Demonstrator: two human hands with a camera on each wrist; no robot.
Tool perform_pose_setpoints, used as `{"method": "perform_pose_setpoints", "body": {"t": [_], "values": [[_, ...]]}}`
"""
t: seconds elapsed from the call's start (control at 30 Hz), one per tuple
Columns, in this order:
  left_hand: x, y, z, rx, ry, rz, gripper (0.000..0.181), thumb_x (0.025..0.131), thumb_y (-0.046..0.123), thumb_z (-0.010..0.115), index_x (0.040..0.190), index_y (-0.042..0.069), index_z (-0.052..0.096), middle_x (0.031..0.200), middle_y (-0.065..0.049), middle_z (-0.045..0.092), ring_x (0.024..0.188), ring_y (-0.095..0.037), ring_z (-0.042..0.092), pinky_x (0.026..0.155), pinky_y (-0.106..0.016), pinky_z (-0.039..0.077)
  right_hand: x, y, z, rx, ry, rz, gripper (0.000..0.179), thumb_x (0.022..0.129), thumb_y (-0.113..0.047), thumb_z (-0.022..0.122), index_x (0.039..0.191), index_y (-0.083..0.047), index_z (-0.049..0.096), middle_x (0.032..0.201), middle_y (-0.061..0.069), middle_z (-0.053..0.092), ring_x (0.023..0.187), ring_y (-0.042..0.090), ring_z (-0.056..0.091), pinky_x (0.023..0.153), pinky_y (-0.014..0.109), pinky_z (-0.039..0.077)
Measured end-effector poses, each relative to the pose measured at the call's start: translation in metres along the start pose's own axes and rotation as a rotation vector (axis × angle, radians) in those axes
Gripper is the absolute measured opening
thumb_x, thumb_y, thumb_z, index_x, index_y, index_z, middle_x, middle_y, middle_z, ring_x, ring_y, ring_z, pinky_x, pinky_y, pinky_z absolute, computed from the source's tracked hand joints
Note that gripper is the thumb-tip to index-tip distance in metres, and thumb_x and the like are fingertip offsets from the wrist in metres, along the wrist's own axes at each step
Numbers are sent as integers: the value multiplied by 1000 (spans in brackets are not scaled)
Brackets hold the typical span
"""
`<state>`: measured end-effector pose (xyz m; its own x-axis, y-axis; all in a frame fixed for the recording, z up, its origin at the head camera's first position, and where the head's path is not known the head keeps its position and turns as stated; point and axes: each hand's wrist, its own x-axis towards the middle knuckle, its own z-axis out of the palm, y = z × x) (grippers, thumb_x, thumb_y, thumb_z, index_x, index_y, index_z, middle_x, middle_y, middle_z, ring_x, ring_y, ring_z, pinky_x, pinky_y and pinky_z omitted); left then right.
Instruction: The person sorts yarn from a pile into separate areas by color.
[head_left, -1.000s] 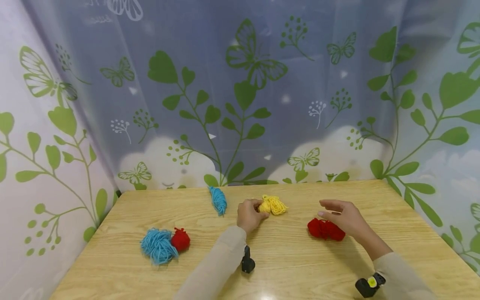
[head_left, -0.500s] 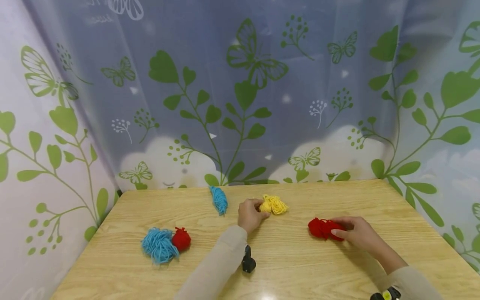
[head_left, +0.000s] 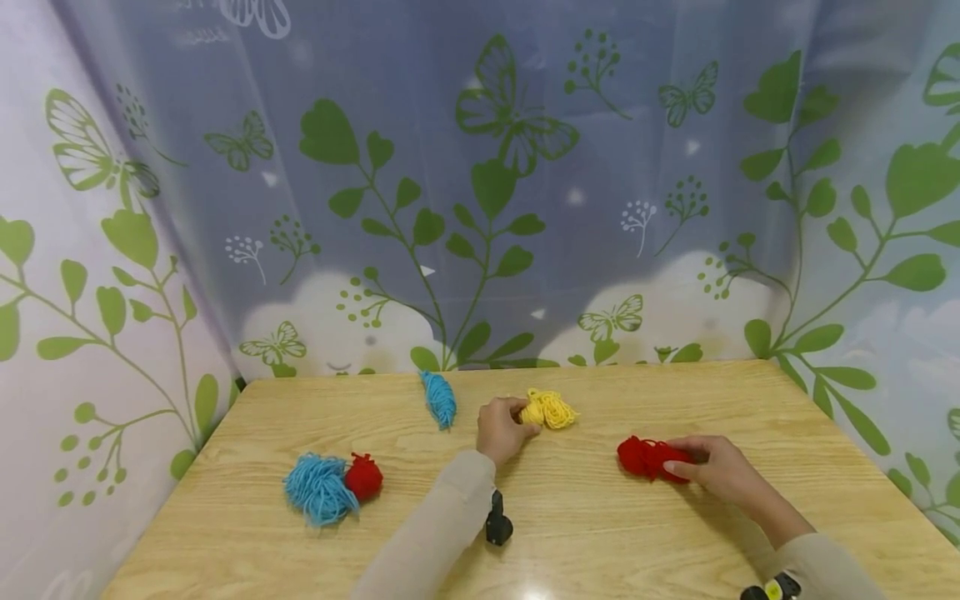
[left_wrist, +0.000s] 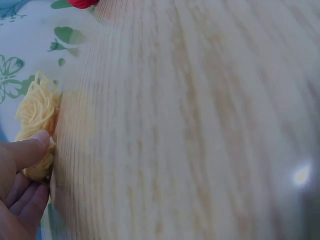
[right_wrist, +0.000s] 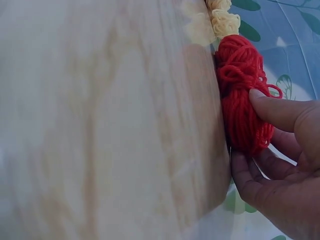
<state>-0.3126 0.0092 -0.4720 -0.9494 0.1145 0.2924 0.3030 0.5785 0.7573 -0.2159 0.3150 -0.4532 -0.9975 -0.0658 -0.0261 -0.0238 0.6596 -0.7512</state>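
On the table's far middle lies a yellow yarn bundle (head_left: 553,410), loose at its right side. My left hand (head_left: 504,430) pinches its left end between thumb and fingers; the left wrist view shows the thumb across the yellow yarn (left_wrist: 37,111). Further right, a red yarn skein (head_left: 643,457), tied around its middle, rests on the wood. Its right end is held by my right hand (head_left: 723,471). In the right wrist view the thumb presses one side of the red skein (right_wrist: 242,110) and the fingers curl under its near end.
At left, a loose blue yarn bundle (head_left: 318,490) touches a small red yarn ball (head_left: 363,477). A twisted blue skein (head_left: 438,400) lies near the back edge of the wooden table (head_left: 570,525). Behind hangs a printed curtain (head_left: 525,208) with leaves and butterflies.
My right hand has come down and to the right from above the red skein and now grips its right end. The left hand has stayed on the yellow yarn.
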Motion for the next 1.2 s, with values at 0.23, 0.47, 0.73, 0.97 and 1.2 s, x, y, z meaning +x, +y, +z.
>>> {"method": "perform_pose_setpoints", "body": {"t": [0.23,0.47,0.73,0.97,1.2], "values": [[-1,-1,0,-15,1,5,39,75,12,82,112,3,71,101,-8,73,91,-21,68,77,-32,56,0,-2,1,-24,12,7,46,86,-26,73,117,7,64,111,19,67,96,23,59,72,26,48],[-1,-3,2,-40,-4,0,43,75,12,82,115,3,70,103,-9,72,94,-22,68,79,-33,56,0,-2,-1,-29,13,8,50,85,-29,73,117,8,64,112,21,66,100,28,60,76,29,48],[-2,0,-11,-92,-86,-15,56,79,15,80,129,1,60,122,-15,65,110,-31,62,88,-41,54,0,-3,0,-24,14,12,46,86,-24,73,117,8,64,111,21,66,97,25,59,73,28,49],[-4,7,-48,-146,-148,-17,58,80,13,79,132,1,56,134,-19,55,121,-39,53,91,-47,52,-1,-3,1,-9,14,20,48,85,-27,73,117,7,64,111,19,67,98,24,60,73,26,49],[-14,4,-91,-81,-169,-14,59,80,18,79,132,1,56,134,-19,56,120,-40,54,91,-45,52,0,1,2,1,17,-5,48,85,-27,74,116,8,64,110,19,67,95,20,60,71,22,48]]}}
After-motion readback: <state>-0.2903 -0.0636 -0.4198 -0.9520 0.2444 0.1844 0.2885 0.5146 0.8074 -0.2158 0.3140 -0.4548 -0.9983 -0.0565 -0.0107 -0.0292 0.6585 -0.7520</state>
